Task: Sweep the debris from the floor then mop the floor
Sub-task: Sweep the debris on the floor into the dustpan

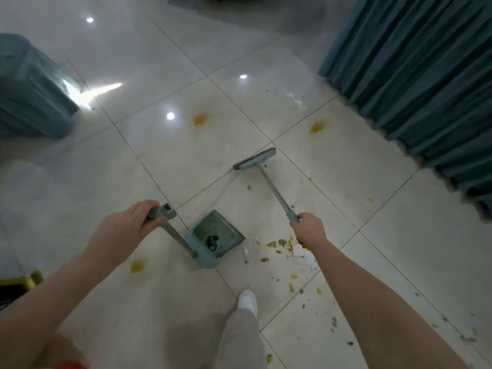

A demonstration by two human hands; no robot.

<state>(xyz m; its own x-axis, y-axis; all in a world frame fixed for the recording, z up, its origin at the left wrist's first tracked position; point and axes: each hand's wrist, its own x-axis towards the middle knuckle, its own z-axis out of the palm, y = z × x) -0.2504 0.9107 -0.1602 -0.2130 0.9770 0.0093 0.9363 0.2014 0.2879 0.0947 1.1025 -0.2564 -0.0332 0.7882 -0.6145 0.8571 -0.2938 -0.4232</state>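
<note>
We grip the dustpan (218,235) handle in our left hand (135,222), parking it just beside the floor (359,169) debris (282,245), right hand (310,227) clenched round the broom (254,159), reached out for a pull-in stroke

- Dim, greyish indoor light; the glossy floor (346,169) throws back small round white spots of glare.
- A bright streak flares at the left (beside the blurred teal cover (32,89)).
- Wide-angle distortion bends the tile lines and the curtain (426,89) near the edges.
- The whole view is soft and slightly smeared, with a faint shadow at the bottom.
</note>
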